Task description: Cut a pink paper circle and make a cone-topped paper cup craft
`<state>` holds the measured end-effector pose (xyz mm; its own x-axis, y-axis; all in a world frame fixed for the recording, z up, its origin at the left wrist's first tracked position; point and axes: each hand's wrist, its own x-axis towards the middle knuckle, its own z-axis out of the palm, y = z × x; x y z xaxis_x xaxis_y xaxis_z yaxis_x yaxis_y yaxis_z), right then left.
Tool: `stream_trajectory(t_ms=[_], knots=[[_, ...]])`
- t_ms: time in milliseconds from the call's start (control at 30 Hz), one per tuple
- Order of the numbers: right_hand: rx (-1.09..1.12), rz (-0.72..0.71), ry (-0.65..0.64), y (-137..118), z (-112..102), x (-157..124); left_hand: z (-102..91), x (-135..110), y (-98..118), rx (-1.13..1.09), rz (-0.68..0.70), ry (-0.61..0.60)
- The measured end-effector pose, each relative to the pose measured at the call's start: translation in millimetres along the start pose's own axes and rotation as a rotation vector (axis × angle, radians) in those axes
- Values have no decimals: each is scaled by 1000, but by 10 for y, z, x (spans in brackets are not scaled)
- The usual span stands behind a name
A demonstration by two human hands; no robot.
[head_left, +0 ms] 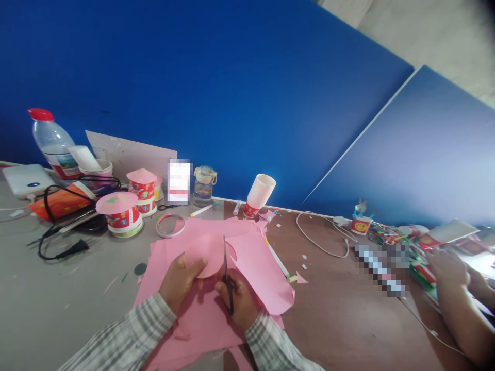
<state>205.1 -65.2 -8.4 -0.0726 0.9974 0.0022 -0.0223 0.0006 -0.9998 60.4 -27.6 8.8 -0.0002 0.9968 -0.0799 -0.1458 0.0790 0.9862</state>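
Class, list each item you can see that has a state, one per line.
Left grip: closed on the pink disc
Right grip: closed on the scissors
Pink disc: held, rounded
Scissors: held, opening hard to tell
Pink sheets: spread out, right edge curled
Red-capped bottle: upright, cap on
Lidded jar: lid on, partly filled
White cup stack: mouth up
Black plug: unplugged

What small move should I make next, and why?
I'd probably make one short snip along the edge of the pink disc: your left hand holds it, and the scissors in your right hand have their blades at its rim.
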Motion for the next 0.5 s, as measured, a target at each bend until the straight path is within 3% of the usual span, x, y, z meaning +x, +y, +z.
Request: stream_trajectory(t_ms=[500], knots=[[-9, 60, 3, 40, 8, -20, 21, -34, 140, -103, -89, 95]])
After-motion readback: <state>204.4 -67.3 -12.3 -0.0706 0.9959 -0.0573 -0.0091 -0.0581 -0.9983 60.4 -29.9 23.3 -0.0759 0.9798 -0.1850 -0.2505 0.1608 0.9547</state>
